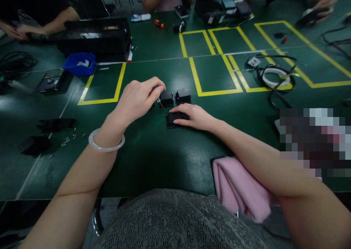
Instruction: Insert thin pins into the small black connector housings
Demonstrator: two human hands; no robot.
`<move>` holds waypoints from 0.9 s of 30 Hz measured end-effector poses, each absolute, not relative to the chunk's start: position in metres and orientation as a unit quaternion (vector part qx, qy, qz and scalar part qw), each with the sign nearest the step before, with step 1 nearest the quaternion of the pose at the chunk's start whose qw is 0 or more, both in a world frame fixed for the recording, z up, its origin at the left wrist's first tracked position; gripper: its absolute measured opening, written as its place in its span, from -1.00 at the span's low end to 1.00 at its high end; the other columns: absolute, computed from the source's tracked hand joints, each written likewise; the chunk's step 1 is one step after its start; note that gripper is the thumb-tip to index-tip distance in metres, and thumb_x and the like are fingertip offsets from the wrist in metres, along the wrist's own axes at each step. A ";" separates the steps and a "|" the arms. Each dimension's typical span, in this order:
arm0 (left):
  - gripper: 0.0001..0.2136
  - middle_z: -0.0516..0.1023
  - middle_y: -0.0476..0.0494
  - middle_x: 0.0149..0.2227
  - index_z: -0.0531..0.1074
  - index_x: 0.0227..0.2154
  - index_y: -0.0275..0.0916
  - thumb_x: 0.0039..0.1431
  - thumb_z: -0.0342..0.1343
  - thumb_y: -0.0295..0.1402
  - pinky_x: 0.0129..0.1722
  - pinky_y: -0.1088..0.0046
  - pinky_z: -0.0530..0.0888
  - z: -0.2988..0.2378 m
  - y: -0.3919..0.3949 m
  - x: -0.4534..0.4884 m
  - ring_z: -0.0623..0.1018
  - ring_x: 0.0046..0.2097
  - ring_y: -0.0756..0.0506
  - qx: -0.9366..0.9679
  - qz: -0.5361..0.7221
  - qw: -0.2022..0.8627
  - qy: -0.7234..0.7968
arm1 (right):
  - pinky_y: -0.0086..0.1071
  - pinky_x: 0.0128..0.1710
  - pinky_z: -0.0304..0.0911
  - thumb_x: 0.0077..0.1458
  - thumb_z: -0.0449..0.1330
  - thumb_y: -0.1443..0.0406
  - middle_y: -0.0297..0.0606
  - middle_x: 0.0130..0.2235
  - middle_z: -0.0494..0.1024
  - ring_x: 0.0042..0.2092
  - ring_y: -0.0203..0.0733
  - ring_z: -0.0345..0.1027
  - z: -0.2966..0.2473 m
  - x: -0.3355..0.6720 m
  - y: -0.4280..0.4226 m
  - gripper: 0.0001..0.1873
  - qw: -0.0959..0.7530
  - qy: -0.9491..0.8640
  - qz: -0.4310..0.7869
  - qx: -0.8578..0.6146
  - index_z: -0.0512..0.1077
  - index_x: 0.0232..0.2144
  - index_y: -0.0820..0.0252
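At the far left of the green table lie flat black pieces with a scatter of small screws just beside them. Farther back stand a dark device, a blue bin and a long black case. The person's left hand, with a pale bangle on its wrist, is closed in a pinch: thumb and fingertips grasp the top of a thin screwdriver. The shaft slants down and to the right, toward the near corner of a flat black part. Just behind the tool, two small black blocks sit side by side inside no marked box, near a yellow tape outline. The black part lies on the table at the centre, under the right hand. That hand lies across it with its fingers stretched out, pressing down rather than curled around it. A folded pink cloth hangs over the near table edge beneath the right forearm. Far right, a coil of black and white cable rests on the yellow lines. Other people's hands work along the far edge.
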State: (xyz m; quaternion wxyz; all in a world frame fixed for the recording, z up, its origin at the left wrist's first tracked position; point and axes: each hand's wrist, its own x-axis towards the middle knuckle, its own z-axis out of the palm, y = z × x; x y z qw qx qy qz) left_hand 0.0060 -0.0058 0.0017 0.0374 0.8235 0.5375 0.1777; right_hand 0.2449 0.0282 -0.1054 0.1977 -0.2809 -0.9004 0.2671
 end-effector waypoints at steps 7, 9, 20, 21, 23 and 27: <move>-0.64 0.62 -0.09 -0.32 0.57 0.00 -0.22 0.49 -0.12 -0.26 -0.33 0.39 0.29 0.001 -0.007 0.005 0.51 -0.35 -0.07 0.829 0.170 0.046 0.531 | -0.05 0.13 0.39 0.37 0.25 0.09 -0.06 0.13 0.67 0.14 0.11 0.53 -0.105 0.245 0.028 -0.56 0.195 -0.900 0.268 -0.282 0.54 0.18 0.15; -0.65 0.62 -0.10 -0.32 0.56 0.01 -0.22 0.47 -0.12 -0.28 -0.34 0.38 0.30 0.002 -0.007 0.005 0.50 -0.37 -0.08 0.831 0.168 0.047 0.529 | -0.03 0.14 0.38 0.37 0.25 0.09 -0.04 0.14 0.67 0.15 0.12 0.53 -0.105 0.245 0.028 -0.56 0.197 -0.900 0.269 -0.280 0.54 0.18 0.15; -0.64 0.59 -0.09 -0.35 0.56 0.06 -0.21 0.50 -0.11 -0.24 -0.36 0.39 0.26 0.002 -0.006 0.006 0.49 -0.39 -0.08 0.824 0.161 0.037 0.542 | -0.05 0.16 0.36 0.37 0.24 0.09 -0.05 0.15 0.66 0.15 0.10 0.52 -0.104 0.245 0.028 -0.56 0.194 -0.900 0.270 -0.281 0.54 0.18 0.16; -0.64 0.59 -0.09 -0.35 0.56 0.05 -0.21 0.50 -0.11 -0.24 -0.36 0.39 0.27 0.002 -0.006 0.005 0.49 -0.39 -0.08 0.824 0.158 0.038 0.543 | -0.06 0.15 0.36 0.37 0.25 0.09 -0.06 0.14 0.66 0.15 0.10 0.52 -0.105 0.245 0.028 -0.56 0.194 -0.901 0.270 -0.280 0.54 0.18 0.15; -0.64 0.59 -0.09 -0.36 0.56 0.06 -0.20 0.49 -0.13 -0.26 -0.35 0.38 0.29 0.003 -0.007 0.005 0.50 -0.40 -0.09 0.824 0.152 0.042 0.544 | -0.05 0.15 0.37 0.37 0.25 0.09 -0.06 0.13 0.67 0.14 0.10 0.52 -0.105 0.245 0.028 -0.56 0.197 -0.900 0.270 -0.278 0.54 0.18 0.15; -0.63 0.59 -0.09 -0.37 0.53 0.11 -0.21 0.48 -0.13 -0.30 -0.34 0.37 0.30 0.004 -0.007 0.004 0.50 -0.39 -0.10 0.828 0.149 0.047 0.538 | -0.04 0.14 0.38 0.37 0.25 0.08 -0.06 0.13 0.67 0.14 0.10 0.53 -0.105 0.245 0.029 -0.56 0.199 -0.900 0.270 -0.278 0.55 0.18 0.14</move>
